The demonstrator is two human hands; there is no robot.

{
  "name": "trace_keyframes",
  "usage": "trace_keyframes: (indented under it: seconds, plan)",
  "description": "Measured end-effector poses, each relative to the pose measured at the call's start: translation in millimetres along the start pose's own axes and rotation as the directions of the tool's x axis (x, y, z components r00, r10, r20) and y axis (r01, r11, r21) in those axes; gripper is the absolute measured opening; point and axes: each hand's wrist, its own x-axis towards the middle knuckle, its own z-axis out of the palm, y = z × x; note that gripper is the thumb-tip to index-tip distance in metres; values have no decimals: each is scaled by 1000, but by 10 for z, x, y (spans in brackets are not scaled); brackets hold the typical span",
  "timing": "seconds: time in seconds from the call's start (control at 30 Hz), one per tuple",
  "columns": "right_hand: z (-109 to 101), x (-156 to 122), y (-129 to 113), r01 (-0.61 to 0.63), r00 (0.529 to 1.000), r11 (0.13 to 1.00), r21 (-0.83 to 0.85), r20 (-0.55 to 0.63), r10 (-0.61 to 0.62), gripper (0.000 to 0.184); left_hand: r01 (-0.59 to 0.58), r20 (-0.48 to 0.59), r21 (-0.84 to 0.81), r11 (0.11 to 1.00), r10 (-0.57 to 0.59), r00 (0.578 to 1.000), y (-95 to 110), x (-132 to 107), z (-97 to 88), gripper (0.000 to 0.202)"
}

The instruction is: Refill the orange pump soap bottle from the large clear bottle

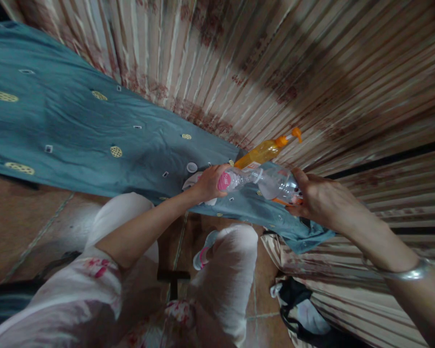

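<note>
My left hand (209,183) grips a small clear bottle with a pink label (229,181), lying sideways. My right hand (313,199) is wrapped round a larger clear plastic bottle (277,183), also tilted on its side. The mouths of the two bottles meet between my hands. Both are held just above a teal cloth (94,125) with yellow round patterns. Right behind the two bottles an orange pump bottle (263,152) stands on the cloth.
A small white cap (192,167) lies on the teal cloth near my left hand. A striped floral curtain (275,63) hangs behind. Below are a tiled floor (29,217), my white trousers and sandal, and a dark bag (297,309) at lower right.
</note>
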Motion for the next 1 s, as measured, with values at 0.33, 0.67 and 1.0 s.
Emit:
trace_keyframes:
  seconds: [0.33,0.67,1.0]
  plan:
    - [59,-23,-8,-1,998,999,-33,-65,-1,52,9,-10,-13,1000,-9,1000,7,-7,-11,86]
    - [94,-32,14,20,996,999,-51,-82,-24,48,-20,-21,-5,1000,20,1000,-4,-9,2,85]
    - [84,-26,12,15,996,999,-46,-91,-19,55,9,0,-11,1000,-9,1000,34,-8,-21,85]
